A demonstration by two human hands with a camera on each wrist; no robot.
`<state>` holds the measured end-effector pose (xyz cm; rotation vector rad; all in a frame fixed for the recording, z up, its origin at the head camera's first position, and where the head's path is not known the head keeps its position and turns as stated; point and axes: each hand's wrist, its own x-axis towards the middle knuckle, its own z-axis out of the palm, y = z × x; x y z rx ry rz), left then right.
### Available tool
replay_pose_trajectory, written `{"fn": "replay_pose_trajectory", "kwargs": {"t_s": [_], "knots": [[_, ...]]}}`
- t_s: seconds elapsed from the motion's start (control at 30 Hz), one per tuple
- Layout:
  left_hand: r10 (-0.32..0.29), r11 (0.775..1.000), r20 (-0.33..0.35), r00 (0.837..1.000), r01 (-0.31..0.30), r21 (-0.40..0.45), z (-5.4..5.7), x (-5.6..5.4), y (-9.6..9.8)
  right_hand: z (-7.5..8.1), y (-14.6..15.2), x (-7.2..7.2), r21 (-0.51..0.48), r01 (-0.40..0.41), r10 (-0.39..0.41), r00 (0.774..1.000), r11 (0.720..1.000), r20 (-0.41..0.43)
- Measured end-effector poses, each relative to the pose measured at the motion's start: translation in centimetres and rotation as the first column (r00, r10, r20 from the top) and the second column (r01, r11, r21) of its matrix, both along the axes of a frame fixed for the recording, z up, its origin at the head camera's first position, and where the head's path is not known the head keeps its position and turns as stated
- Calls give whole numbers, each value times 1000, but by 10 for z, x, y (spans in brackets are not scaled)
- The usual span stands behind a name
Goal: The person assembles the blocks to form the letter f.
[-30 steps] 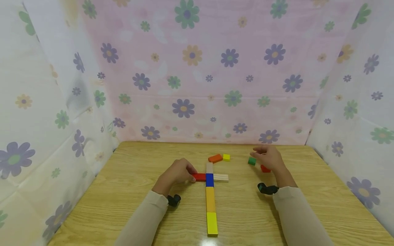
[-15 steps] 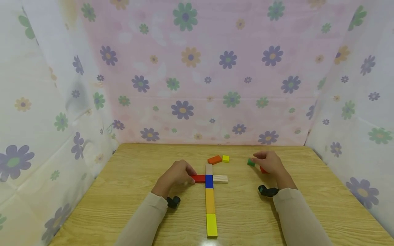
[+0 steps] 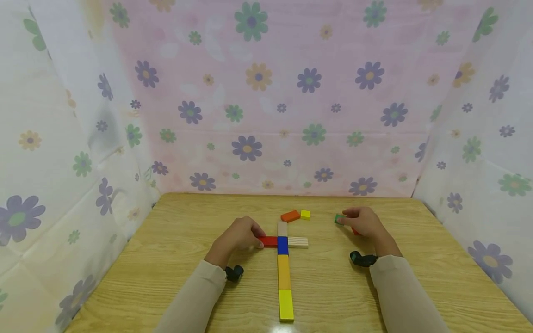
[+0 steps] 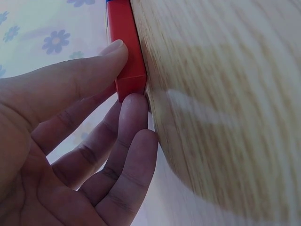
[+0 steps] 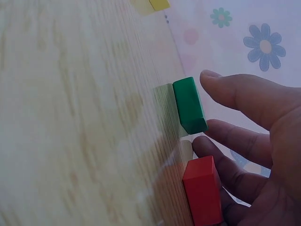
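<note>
My left hand (image 3: 240,233) pinches the outer end of a red rectangular block (image 3: 269,242); the left wrist view has the thumb along its side and a fingertip at its end face. That red block butts against a blue block (image 3: 282,245) in a flat cross of wooden blocks. At the right, my right hand (image 3: 363,222) is beside a small green block (image 5: 189,104). In the right wrist view, its thumb stands just off the green block, with a fingertip close behind the block's lower end. A second red block (image 5: 202,190) sits under the same hand, partly hidden in the head view.
The cross also has a beige block (image 3: 282,228), a pale striped block (image 3: 298,242), an orange-yellow block (image 3: 284,272) and a yellow block (image 3: 286,305). Behind it lie an orange block (image 3: 290,216) and a small yellow block (image 3: 306,214). Flowered cloth (image 3: 266,138) encloses the table (image 3: 200,208).
My right hand has come down and slightly closer to the green block, its thumb now overlapping it in the head view. My left hand stays on the red block.
</note>
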<state>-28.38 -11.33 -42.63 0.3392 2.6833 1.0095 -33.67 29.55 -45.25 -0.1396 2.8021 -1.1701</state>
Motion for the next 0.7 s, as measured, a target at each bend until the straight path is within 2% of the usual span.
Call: {"fn": "replay_pose_trajectory", "kwargs": {"t_s": [0.7], "knots": [[-7,1000,-15,1000,7,-2,-3,-3,0,1,4,2,8,12,-12,1000,1000,4]]}}
